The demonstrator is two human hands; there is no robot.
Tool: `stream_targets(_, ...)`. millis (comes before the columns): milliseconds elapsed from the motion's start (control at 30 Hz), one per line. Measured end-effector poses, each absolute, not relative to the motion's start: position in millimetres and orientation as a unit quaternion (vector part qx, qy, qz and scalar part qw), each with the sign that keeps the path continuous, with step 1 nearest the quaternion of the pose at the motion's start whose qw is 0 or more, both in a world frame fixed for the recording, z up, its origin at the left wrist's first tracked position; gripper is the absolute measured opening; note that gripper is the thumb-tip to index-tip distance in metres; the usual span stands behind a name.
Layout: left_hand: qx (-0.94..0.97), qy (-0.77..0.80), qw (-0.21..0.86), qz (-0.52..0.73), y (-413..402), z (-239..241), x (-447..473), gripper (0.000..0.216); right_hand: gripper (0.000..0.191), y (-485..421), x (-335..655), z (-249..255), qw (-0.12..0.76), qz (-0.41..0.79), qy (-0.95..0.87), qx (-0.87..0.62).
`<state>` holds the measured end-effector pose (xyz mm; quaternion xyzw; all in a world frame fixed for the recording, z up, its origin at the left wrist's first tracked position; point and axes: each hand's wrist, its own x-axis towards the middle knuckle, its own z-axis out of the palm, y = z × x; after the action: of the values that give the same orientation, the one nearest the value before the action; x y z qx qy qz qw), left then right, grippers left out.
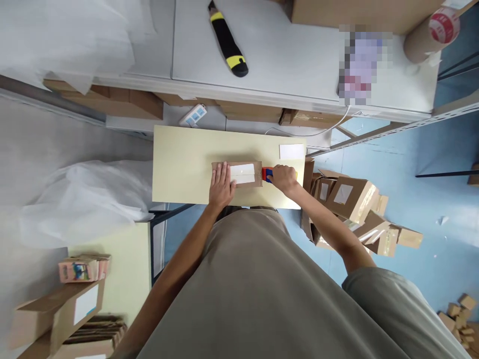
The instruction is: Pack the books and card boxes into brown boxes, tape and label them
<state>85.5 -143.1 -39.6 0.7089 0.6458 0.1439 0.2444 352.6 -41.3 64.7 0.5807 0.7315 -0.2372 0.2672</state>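
A small brown cardboard box point(258, 180) with a white label point(242, 173) on top lies across a pale yellow tabletop point(179, 164). Over its left part my left hand point(221, 184) rests flat, fingers stretched out and pressing on the top. At the box's right end my right hand point(284, 178) is closed around a red-and-blue hand tool point(267, 174) with a bit of yellow at its rear. The tool's front meets or nearly meets the box; most of it is hidden by the fingers, so its exact kind is unclear.
A white card point(292, 151) lies at the tabletop's far right corner. On the shelf beyond are a black-and-yellow utility knife point(229, 42), a blurred-out object point(359, 67) and a tape roll point(430, 35). Cardboard boxes point(348, 199) are piled right; white plastic sheeting point(93, 199) hangs left.
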Motion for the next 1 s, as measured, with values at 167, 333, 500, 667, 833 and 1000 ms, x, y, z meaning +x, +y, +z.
stream_targets(167, 0.713, 0.646, 0.235, 0.141, -142, -41, 85, 0.08, 0.036, -58, 352, 58, 0.241, -0.23, 0.724, 0.605)
stream_targets(333, 0.717, 0.64, 0.23, 0.153, -143, -43, 84, 0.081, 0.031, -76, 344, 33, 0.185, -0.25, 0.706, 0.636)
stream_targets(500, 0.713, 0.639, 0.236, 0.164, -147, -44, 83, 0.083, 0.038, -93, 351, 9, 0.121, -0.289, 0.613, 0.725)
stream_targets(667, 0.7, 0.637, 0.257, 0.198, -145, -50, 79, 0.086, 0.047, -109, 383, -10, -0.055, -0.341, 0.494, 0.798)
stream_targets(833, 0.634, 0.668, 0.267, 0.284, -139, -49, 74, 0.085, 0.061, -114, 378, -32, -0.302, -0.466, 0.412, 0.722)
stream_targets(1000, 0.516, 0.771, 0.203, 0.313, -139, -33, 68, 0.108, 0.062, -114, 346, -35, -0.332, -0.467, 0.419, 0.704)
